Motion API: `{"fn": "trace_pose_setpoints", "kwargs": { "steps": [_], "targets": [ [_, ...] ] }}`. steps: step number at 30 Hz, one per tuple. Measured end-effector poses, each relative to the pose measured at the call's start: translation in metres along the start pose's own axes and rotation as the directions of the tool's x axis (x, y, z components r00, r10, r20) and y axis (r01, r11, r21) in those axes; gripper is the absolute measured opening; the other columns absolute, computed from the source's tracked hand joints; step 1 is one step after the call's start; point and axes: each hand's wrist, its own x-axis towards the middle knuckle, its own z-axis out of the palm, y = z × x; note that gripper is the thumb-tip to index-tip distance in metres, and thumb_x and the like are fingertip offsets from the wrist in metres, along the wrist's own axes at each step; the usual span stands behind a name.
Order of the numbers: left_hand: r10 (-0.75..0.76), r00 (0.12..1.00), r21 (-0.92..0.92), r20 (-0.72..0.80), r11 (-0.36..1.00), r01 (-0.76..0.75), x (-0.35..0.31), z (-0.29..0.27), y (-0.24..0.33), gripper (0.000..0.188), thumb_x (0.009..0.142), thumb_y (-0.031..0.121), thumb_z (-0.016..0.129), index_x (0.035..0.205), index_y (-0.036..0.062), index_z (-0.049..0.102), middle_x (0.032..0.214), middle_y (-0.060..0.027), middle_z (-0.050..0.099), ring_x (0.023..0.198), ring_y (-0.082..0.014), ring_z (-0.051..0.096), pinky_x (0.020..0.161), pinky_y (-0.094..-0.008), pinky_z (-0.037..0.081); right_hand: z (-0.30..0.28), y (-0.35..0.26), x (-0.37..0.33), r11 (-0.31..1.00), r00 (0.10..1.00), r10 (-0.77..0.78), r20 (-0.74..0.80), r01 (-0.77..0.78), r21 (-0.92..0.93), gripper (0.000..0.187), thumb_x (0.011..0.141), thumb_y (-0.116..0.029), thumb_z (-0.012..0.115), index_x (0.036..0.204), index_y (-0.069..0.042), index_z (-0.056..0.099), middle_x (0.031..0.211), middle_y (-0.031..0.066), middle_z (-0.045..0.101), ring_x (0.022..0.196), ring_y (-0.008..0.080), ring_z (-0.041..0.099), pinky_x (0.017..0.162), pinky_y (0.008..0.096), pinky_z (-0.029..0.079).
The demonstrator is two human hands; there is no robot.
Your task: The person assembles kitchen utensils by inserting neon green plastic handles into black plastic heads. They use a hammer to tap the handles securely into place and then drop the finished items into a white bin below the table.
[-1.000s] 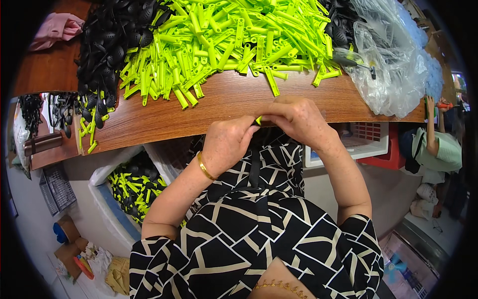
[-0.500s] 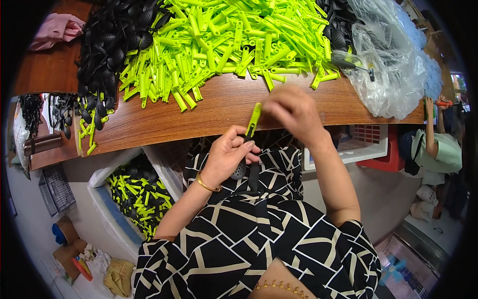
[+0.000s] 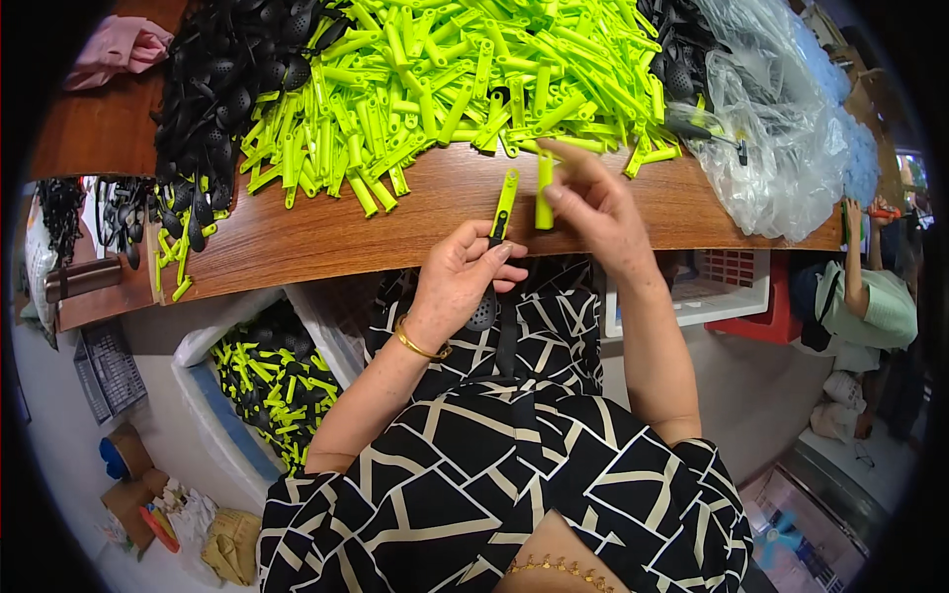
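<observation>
Head view: looking down on a brown tabletop [image 3: 316, 242], near edge curving across.
Left hand [image 3: 457, 282]: grip closed, thumb and fingers pinching the black neck of a lime-handled piece [image 3: 506, 195]; handle pointing far, perforated black head [image 3: 481, 314] nearer than the fingers.
Right hand [image 3: 605, 222]: grip nearly closed, thumb against the side of a loose lime handle [image 3: 544, 203], index finger over its far end; just right of the piece, apart from it.
Far middle: large heap of lime handles [image 3: 425, 99].
Far left: pile of black parts [image 3: 213, 89].
Far right: crumpled clear plastic [image 3: 766, 148] against a dark-handled tool [image 3: 692, 130].
Near left, below the tabletop: white-rimmed box [image 3: 213, 336] holding black-and-lime pieces [image 3: 267, 385].
</observation>
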Motion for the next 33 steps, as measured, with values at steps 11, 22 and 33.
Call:
{"fn": "trace_pose_setpoints", "kwargs": {
  "steps": [11, 22, 33],
  "targets": [
    [0.034, 0.999, 0.041, -0.001, 0.999, -0.034, -0.005, 0.012, 0.003, 0.025, 0.106, 0.012, 0.059, 0.127, -0.0005, 0.058, 0.111, -0.0138, 0.073, 0.095, -0.0186, 0.075, 0.079, -0.0266, 0.06, 0.01, 0.022, -0.007, 0.997, 0.999, -0.02, 0.049, 0.023, -0.071, 0.041, 0.094, -0.003, 0.072, 0.131, -0.005, 0.057, 0.107, 0.0021, 0.059, 0.094, 0.0082, 0.059, 0.075, 0.0207, 0.049],
    [0.173, 0.983, 0.219, -0.068, 0.963, -0.155, -0.011, 0.013, -0.004, 0.02, 0.106, 0.013, 0.059, 0.118, -0.0029, 0.063, 0.096, -0.0107, 0.076, 0.083, -0.0141, 0.074, 0.076, -0.024, 0.057, 0.022, 0.019, -0.014, 0.948, 0.98, 0.196, 0.032, -0.197, 0.25, 0.045, 0.092, -0.002, 0.074, 0.132, -0.007, 0.055, 0.108, 0.0034, 0.066, 0.093, 0.0085, 0.065, 0.081, 0.0251, 0.055],
    [0.348, 0.936, 0.459, -0.058, 0.842, -0.284, -0.032, 0.008, -0.005, 0.013, 0.102, 0.005, 0.063, 0.109, -0.0051, 0.066, 0.092, -0.0124, 0.077, 0.085, -0.0154, 0.076, 0.075, -0.0281, 0.061, 0.02, 0.018, -0.024, 0.94, 0.949, 0.188, 0.252, -0.248, 0.233, 0.032, 0.095, -0.004, 0.072, 0.126, -0.002, 0.063, 0.109, 0.0052, 0.072, 0.101, 0.0114, 0.067, 0.092, 0.0276, 0.054]
  ]
}}
